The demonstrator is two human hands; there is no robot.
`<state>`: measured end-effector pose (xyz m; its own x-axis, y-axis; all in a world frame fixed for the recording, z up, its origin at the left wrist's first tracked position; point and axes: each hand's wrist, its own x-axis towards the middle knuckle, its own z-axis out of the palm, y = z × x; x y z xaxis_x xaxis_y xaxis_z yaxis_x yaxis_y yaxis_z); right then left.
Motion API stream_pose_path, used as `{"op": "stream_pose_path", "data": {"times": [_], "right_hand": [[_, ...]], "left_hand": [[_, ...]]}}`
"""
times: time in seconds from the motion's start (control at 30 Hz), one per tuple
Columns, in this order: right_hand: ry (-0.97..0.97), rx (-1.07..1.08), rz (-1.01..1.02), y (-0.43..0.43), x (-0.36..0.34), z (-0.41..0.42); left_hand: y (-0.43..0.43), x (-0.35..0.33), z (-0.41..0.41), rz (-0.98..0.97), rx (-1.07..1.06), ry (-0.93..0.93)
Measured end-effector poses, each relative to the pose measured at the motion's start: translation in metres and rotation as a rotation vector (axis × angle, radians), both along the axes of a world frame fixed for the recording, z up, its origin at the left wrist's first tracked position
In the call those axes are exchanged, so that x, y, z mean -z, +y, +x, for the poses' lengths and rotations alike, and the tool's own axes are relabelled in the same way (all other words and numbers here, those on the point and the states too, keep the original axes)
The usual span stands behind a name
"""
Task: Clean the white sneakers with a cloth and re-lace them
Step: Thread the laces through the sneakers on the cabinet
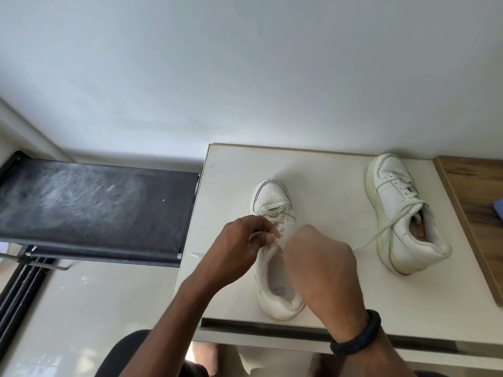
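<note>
A white sneaker (272,198) stands upright on the white table (326,172), toe pointing away from me. My left hand (239,248) pinches a lace end over the sneaker's upper eyelets. Just to its right, my right hand (318,265) is curled over the tongue; its fingertips are hidden, apparently on the other lace end. A second white sneaker (405,213) with a yellowed sole sits at the table's right side, laced, with one loose lace (381,232) trailing toward the first shoe. No cloth is in view.
A black dusty shelf (95,208) on a metal frame stands left of the table. A wooden surface (473,202) adjoins the table's right edge, with a bluish object (499,210) at the frame edge. A white wall rises behind.
</note>
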<state>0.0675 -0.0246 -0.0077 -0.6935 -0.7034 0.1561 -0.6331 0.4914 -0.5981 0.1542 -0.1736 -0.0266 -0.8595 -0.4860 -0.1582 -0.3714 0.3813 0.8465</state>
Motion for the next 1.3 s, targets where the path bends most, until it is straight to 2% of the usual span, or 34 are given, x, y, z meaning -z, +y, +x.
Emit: {"op": "stream_pose_path", "data": {"times": [0.3, 0.43, 0.53, 0.63, 0.93, 1.17, 1.3], "right_hand": [[-0.317, -0.142, 0.154, 0.002, -0.008, -0.001], [-0.236, -0.102, 0.079, 0.007, -0.014, -0.003], [-0.128, -0.054, 0.071, 0.01, -0.018, -0.012], [-0.046, -0.053, 0.181, 0.012, -0.016, -0.015], [-0.062, -0.118, 0.178, 0.006, -0.006, -0.009], [-0.048, -0.082, 0.162, 0.001, -0.003, -0.004], [0.002, -0.047, 0.143, -0.002, 0.0, 0.0]], "left_hand": [[-0.003, -0.003, 0.002, 0.042, -0.012, 0.011], [0.003, -0.006, 0.002, -0.131, -0.148, 0.134], [0.011, -0.011, 0.001, -0.215, -0.109, 0.088], [0.013, -0.01, 0.002, -0.157, -0.043, -0.035], [0.004, -0.013, 0.01, -0.019, -0.046, -0.036], [0.003, -0.011, 0.01, 0.013, -0.061, -0.023], [-0.001, -0.003, 0.008, -0.088, 0.006, 0.013]]}}
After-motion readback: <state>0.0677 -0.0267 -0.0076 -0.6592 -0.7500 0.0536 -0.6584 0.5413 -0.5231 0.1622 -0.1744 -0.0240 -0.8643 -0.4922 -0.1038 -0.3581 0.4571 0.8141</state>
